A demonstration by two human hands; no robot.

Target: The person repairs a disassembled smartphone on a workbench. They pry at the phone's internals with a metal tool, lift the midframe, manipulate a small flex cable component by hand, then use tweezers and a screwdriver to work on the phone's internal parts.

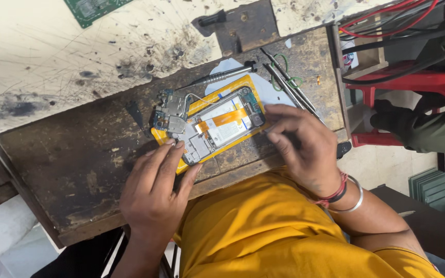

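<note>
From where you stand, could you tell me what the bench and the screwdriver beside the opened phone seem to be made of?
The bench looks like dark, worn wood: grain, scratches and stains show. The screwdriver beside the opened phone looks like grey metal with a dull sheen and a darker tip end; whether its grip is metal is unclear.

A scarred, dark wooden workbench carries an opened phone on a yellow pad. A screwdriver, tweezers and a white sheet lie close behind it.
</note>
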